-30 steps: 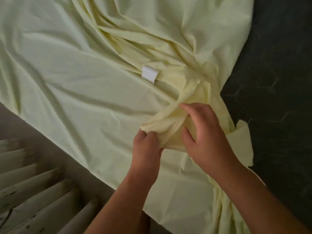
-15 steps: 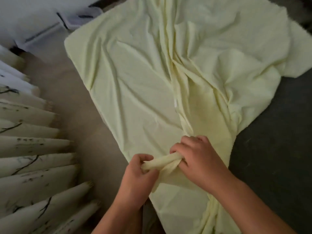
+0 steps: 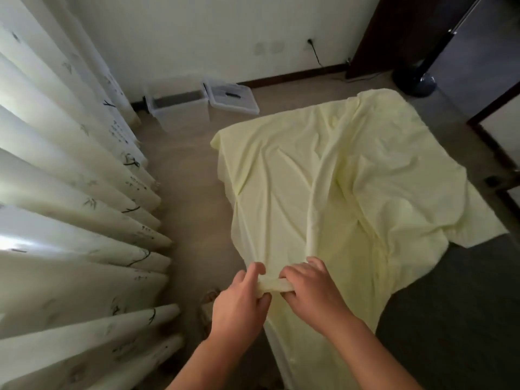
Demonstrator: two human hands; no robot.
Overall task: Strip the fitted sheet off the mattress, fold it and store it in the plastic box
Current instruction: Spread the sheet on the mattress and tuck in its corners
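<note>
I have my left hand [image 3: 239, 299] and right hand [image 3: 312, 291] close together, both gripping one bunched strip of the sheet's [image 3: 351, 192] near edge, which runs between them. The rest of the sheet lies loose and wrinkled, spreading away ahead of my hands over the mattress [image 3: 450, 319], whose dark surface shows bare to the right of my hands. I judge the stripping mostly done, though I cannot tell whether the far corner ahead of my left hand is free. No neat fold shows yet, so folding is only starting. The plastic box [image 3: 180, 108] stands open on the floor [image 3: 191, 206], well ahead and left of my hands, with its lid [image 3: 233, 98] beside it. Storing is all to come.
</note>
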